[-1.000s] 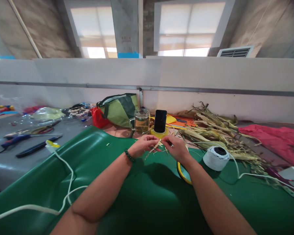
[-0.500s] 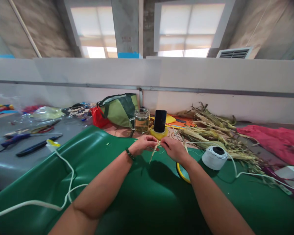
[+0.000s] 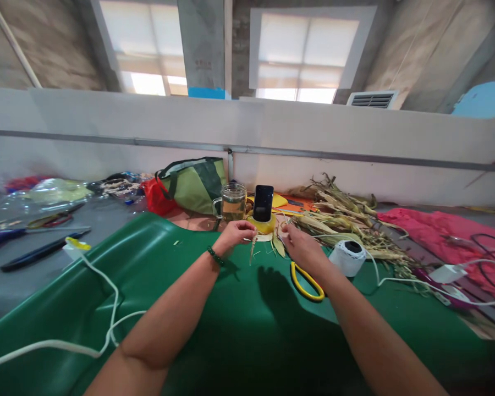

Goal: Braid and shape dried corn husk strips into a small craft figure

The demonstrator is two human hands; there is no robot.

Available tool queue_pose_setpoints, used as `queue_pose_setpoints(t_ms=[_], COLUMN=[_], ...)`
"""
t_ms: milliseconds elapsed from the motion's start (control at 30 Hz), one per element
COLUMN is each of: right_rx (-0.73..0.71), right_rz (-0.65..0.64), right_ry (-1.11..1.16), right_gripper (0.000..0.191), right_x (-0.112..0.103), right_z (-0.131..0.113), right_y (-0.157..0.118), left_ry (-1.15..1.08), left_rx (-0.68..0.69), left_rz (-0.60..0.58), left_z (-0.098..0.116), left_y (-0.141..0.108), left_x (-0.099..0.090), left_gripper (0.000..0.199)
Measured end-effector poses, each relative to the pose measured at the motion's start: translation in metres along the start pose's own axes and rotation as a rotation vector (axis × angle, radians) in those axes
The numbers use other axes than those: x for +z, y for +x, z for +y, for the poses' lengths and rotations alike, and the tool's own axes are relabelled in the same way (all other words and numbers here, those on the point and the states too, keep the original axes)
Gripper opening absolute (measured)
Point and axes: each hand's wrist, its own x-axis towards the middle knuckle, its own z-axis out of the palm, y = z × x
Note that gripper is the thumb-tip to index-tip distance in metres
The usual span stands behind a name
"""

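My left hand, with a dark green bead bracelet at the wrist, pinches a thin strip of dried corn husk that hangs down from the fingertips. To its right and apart from it, my right hand is closed, fingertips together. A thin pale strand shows by those fingertips; whether they hold it I cannot tell. Between the hands lies a loose husk leaf. Below my right hand, a yellow loop-shaped handle rests on the green mat. A white spool stands beside my right forearm.
Behind the hands, a phone leans upright on a yellow tape roll, beside a glass mug. Dried husks are heaped at right, near pink cloth. White cable crosses the mat's left side.
My right hand has drawn away to the right from my left hand, opening a gap. The husk strip stays in my left hand. The view has turned slightly right.
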Motion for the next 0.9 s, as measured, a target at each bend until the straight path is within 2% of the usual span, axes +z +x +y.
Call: queue_pose_setpoints(t_ms=[133,233,333,433,533,633,733,800,900], right_rx=[0.176,0.189,0.235,0.246,0.263,0.323,0.297,0.273,0.271], right_rz=[-0.345,-0.355,-0.323,-0.323,-0.303,-0.299,-0.334,-0.316,-0.184], right_ry=[-0.211,-0.208,-0.222,-0.200,-0.038,0.177,0.490,0.677,0.859], right_gripper=[0.025,0.042,0.059,0.071,0.067,0.060,0.064,0.061,0.051], right_x=[0.004,0.016,0.022,0.017,0.003,-0.015,-0.027,-0.024,-0.007], right_z=[0.024,0.033,0.035,0.039,0.050,0.063,0.069,0.068,0.061], right_y=[-0.039,-0.058,-0.071,-0.087,-0.104,-0.119,-0.137,-0.152,-0.174], left_ry=[0.163,0.294,0.352,0.357,0.317,0.212,0.068,-0.013,-0.100], left_rx=[0.218,0.347,0.386,0.403,0.387,0.311,0.221,0.170,0.113], left_rz=[0.143,0.186,0.220,0.267,0.275,0.246,0.208,0.182,0.123], left_z=[-0.006,-0.008,-0.009,-0.010,-0.010,-0.008,-0.004,-0.001,0.003], left_y=[0.010,0.013,0.014,0.015,0.015,0.014,0.011,0.008,0.003], left_x=[-0.007,-0.010,-0.013,-0.016,-0.016,-0.014,-0.012,-0.010,-0.007], left_gripper=[0.007,0.004,0.006,0.007,0.006,0.009,0.013,0.017,0.022])
